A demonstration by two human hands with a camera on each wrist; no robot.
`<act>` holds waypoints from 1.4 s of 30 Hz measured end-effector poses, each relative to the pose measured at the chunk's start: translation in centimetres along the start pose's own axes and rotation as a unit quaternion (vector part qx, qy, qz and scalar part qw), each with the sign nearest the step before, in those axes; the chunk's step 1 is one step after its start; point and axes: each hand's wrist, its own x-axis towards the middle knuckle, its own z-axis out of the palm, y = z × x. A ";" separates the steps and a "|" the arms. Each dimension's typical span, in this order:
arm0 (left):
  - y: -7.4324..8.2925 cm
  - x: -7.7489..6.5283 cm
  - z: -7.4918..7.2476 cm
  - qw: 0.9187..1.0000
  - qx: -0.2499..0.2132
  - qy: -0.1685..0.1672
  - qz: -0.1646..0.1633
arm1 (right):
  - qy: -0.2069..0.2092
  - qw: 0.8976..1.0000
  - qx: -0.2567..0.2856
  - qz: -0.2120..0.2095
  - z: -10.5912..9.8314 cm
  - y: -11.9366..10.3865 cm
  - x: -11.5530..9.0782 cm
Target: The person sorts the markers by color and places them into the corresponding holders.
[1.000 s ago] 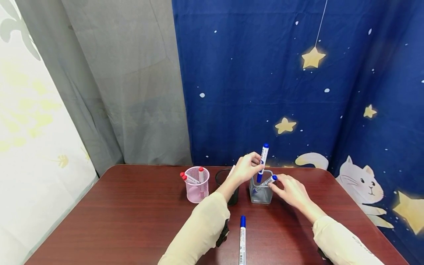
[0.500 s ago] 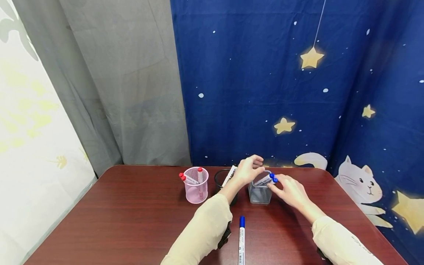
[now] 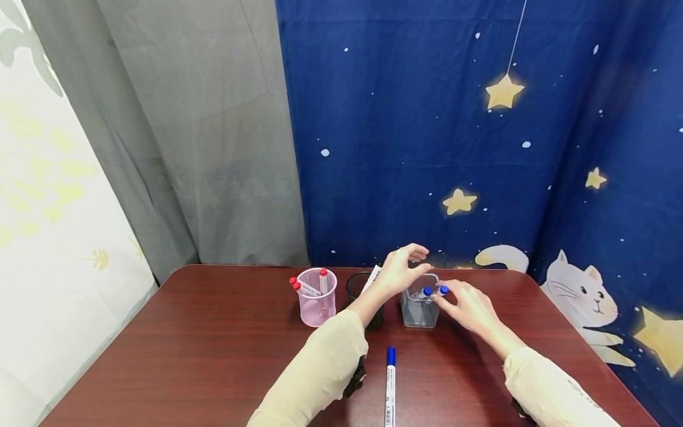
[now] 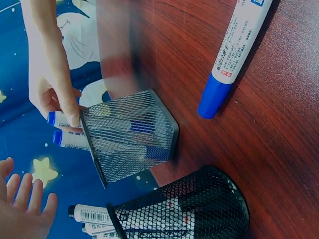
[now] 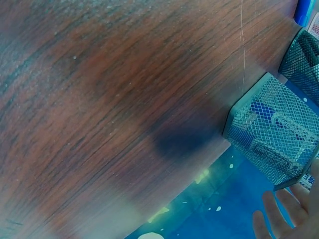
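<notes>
Two blue-capped markers (image 4: 72,139) lean inside the square grey mesh pen holder (image 3: 420,315), caps up at its rim. My left hand (image 3: 401,270) hovers over the holder's left side, fingers spread and holding nothing. At the right rim, my right hand (image 3: 469,305) grips the pen holder, thumb in front, beside one marker's cap. In the right wrist view the fingers (image 5: 289,209) lie along the mesh wall. Another blue-capped marker (image 3: 391,385) lies on the table in front. Left of the grey holder, a round black mesh holder (image 4: 214,199) bears several black-capped markers, partly behind my left wrist.
A pink mesh holder (image 3: 317,314) with several red-capped markers stands left of the black one. All three holders stand near the far edge of the brown wooden table (image 3: 224,344). Behind it hang grey and blue starry curtains (image 3: 405,136).
My left hand has let go of a blue-capped marker, which dropped into the grey pen holder and settled lower. The left fingers have spread and risen slightly. My right hand has stayed at the rim.
</notes>
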 end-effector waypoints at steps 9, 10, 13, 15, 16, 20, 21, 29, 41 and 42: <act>1.4 -1.7 -1.5 0.997 -0.062 -0.031 0.032 | 0.000 1.000 0.002 -0.002 0.0 -0.1 0.0; 1.6 -2.0 -1.6 0.996 -0.065 -0.036 0.040 | 0.001 1.000 0.002 -0.002 0.0 0.0 0.0; 1.7 -2.9 -2.0 0.995 -0.055 -0.055 0.067 | 0.001 1.000 0.002 0.000 -0.1 0.0 0.0; 1.8 -3.5 -2.2 0.993 -0.043 -0.069 0.082 | 0.000 1.000 0.002 0.001 -0.1 0.1 -0.1; 1.4 -3.6 -2.0 0.993 -0.034 -0.074 0.091 | 0.000 1.000 0.002 0.000 -0.1 0.1 -0.1; 1.6 -4.8 -2.4 0.988 -0.024 -0.094 0.116 | 0.000 1.000 0.004 0.000 -0.1 0.0 -0.1; 1.6 -5.1 -2.5 0.987 -0.024 -0.098 0.122 | 0.001 1.000 0.004 -0.001 0.0 0.0 -0.1; 1.4 -7.7 -3.0 0.977 -0.001 -0.117 0.177 | -0.001 1.000 0.003 0.000 -0.1 0.0 -0.1; 0.7 -10.8 -3.6 0.959 0.127 -0.159 0.199 | -0.005 1.000 0.005 0.001 0.0 0.0 -0.1; 0.6 -10.9 -3.7 0.956 0.136 -0.161 0.203 | -0.005 1.000 0.005 0.001 0.0 0.0 -0.1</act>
